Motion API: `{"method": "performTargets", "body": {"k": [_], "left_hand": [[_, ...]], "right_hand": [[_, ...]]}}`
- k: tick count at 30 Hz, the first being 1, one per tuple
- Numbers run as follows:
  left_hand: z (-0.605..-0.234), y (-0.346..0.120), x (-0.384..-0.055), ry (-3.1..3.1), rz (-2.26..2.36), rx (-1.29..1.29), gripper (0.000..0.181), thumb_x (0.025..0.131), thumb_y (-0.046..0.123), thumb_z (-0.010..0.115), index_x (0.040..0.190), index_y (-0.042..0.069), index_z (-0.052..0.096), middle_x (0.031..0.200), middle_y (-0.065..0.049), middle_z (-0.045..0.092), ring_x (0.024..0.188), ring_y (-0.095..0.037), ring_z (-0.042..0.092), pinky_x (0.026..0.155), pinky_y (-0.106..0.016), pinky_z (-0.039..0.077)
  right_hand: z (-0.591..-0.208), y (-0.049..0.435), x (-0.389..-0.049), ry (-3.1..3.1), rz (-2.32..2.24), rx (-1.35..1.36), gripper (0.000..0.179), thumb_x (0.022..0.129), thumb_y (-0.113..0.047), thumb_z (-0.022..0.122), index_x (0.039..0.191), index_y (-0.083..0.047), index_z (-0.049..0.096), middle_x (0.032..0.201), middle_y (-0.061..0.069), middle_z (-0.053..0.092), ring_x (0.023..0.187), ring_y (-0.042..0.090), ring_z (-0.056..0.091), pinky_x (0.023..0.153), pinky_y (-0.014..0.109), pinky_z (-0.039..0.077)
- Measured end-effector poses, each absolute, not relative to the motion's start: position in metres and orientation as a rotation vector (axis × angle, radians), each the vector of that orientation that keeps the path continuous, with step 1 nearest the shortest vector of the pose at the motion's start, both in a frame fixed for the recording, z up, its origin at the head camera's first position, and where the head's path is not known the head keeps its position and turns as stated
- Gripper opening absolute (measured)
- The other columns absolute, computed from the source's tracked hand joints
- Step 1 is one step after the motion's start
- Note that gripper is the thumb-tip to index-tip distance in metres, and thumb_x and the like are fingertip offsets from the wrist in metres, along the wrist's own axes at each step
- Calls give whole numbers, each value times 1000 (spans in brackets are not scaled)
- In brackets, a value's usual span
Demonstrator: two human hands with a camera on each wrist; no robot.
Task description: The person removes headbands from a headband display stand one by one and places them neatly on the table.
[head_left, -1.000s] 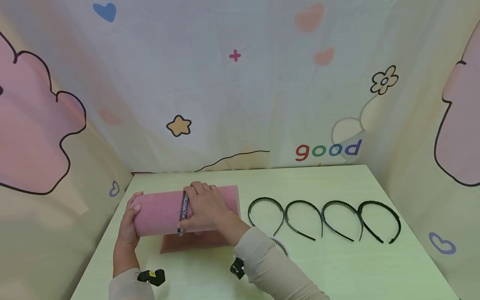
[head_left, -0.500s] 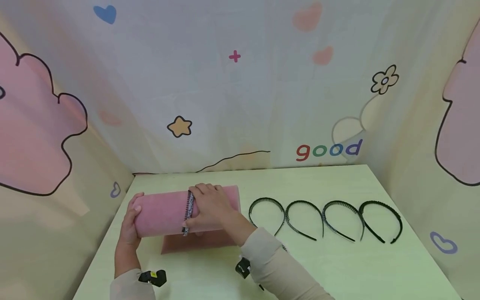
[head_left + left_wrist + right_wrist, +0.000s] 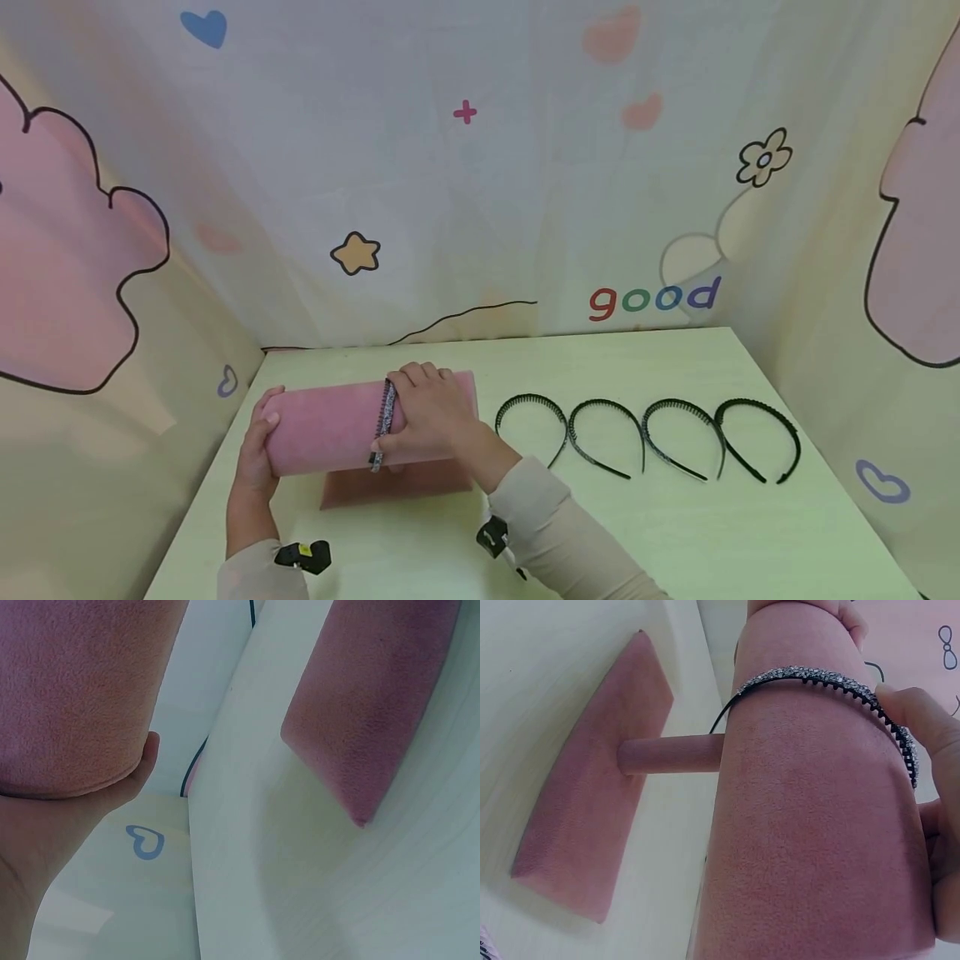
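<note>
A pink velvet headband stand [image 3: 322, 429] has a thick horizontal cylinder on a short post [image 3: 671, 754] above a flat base [image 3: 397, 487]. My left hand [image 3: 258, 446] grips the cylinder's left end, its thumb on the front. Around the cylinder, right of its middle, sits a glittery silver-and-black toothed headband [image 3: 383, 425]. My right hand [image 3: 431, 412] lies over the cylinder and holds this headband, thumb at its lower front end and fingers near the top. In the right wrist view, the headband's teeth [image 3: 855, 694] face the cylinder's right end.
Several dark headbands [image 3: 681, 404] lie in a row on the pale table [image 3: 720, 542], to the right of the stand. The tip of another thing [image 3: 521, 573] shows beside my right sleeve, mostly hidden. A printed curtain [image 3: 525, 208] stands behind and at both sides.
My right hand has slid the glittery headband a little to the right along the cylinder. My left hand keeps its grip on the left end.
</note>
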State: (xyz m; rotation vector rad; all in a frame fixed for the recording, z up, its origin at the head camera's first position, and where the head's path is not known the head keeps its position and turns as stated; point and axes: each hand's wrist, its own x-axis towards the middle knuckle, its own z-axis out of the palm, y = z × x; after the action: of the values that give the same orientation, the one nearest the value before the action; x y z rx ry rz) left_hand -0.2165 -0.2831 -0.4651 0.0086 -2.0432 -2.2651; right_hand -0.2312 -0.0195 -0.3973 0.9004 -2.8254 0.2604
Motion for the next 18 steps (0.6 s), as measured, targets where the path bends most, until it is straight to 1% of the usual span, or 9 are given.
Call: {"method": "performTargets", "body": {"k": [9, 18], "left_hand": [[-466, -282, -216, -2040, -2261, 30, 44, 87, 30, 28, 131, 25, 26, 121, 2, 27, 98, -21, 34, 74, -34, 33], [-464, -281, -216, -2037, -2257, -8, 44, 88, 28, 26, 131, 24, 26, 121, 2, 27, 99, -21, 34, 74, -35, 32]], "right_hand": [[-398, -17, -230, -2809, 273, 901, 90, 61, -73, 47, 126, -12, 35, 118, 3, 35, 107, 18, 29, 88, 35, 26], [-400, -11, -230, -2783, 283, 871, 90, 60, -75, 46, 126, -15, 37, 118, 2, 33, 105, 18, 28, 84, 34, 27]]}}
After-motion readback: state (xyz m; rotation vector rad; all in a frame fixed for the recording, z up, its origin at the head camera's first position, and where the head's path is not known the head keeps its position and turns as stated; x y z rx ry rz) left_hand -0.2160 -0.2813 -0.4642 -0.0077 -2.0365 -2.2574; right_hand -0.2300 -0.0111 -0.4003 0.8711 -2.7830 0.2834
